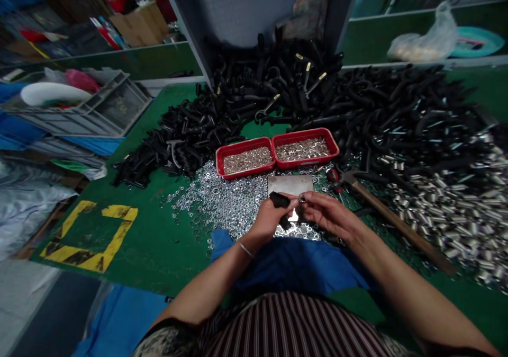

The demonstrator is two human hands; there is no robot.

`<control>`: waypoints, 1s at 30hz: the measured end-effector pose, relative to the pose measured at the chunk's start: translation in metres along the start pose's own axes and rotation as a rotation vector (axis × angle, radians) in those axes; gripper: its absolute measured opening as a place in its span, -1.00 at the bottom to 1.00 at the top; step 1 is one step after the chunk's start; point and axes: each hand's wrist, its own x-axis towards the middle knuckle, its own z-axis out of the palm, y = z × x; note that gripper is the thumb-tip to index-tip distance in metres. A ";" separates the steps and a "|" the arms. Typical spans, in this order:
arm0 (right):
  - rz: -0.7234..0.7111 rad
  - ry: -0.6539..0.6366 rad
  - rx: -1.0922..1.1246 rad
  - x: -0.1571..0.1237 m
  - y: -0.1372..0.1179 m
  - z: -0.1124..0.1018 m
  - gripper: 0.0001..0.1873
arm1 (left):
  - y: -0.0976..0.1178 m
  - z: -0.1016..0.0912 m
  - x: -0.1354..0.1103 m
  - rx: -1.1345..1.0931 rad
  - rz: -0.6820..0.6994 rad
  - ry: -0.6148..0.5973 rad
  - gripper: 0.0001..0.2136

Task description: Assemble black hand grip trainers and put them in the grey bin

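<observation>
My left hand (268, 217) is closed round a black plastic handle part (279, 199), whose end sticks out above the fingers. Close beside it, my right hand (327, 213) pinches a small metal piece (302, 199), too small to name, against the part's right side. Both hands hover just in front of a flat metal plate (291, 183). Loose metal rings (226, 198) are spread left of the plate and beneath the hands. Behind the plate stand two red trays side by side, the left tray (221, 172) and the right tray (335, 148), both holding small metal pins.
A hammer (391, 214) with a wooden handle lies right of my right hand. Metal sleeves (456, 219) are heaped at the right. Black plastic parts (278, 87) pile along the back. A yellow tape square (119, 235) marks the green table's left, and a grey crate (115, 108) stands beyond.
</observation>
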 end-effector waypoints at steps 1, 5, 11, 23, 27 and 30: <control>-0.073 0.019 -0.128 -0.001 -0.002 -0.001 -0.70 | 0.002 -0.001 -0.001 0.081 0.032 -0.003 -0.71; -0.437 0.097 -0.777 -0.009 -0.019 -0.006 -0.71 | 0.024 -0.014 -0.006 0.318 0.127 -0.133 -0.62; -0.385 0.111 -0.750 -0.009 -0.033 -0.017 -0.67 | 0.039 -0.044 -0.001 0.247 0.090 -0.170 -0.63; -0.472 0.326 -0.328 0.007 -0.006 0.026 -0.68 | 0.016 -0.005 0.021 0.064 0.090 -0.036 -0.63; -0.499 0.352 -0.414 0.013 -0.007 0.025 -0.70 | 0.019 0.003 0.021 -0.132 0.076 -0.080 -0.64; -0.398 0.211 -0.395 0.019 -0.013 0.019 -0.72 | 0.028 0.008 0.014 -0.035 -0.009 -0.329 -0.66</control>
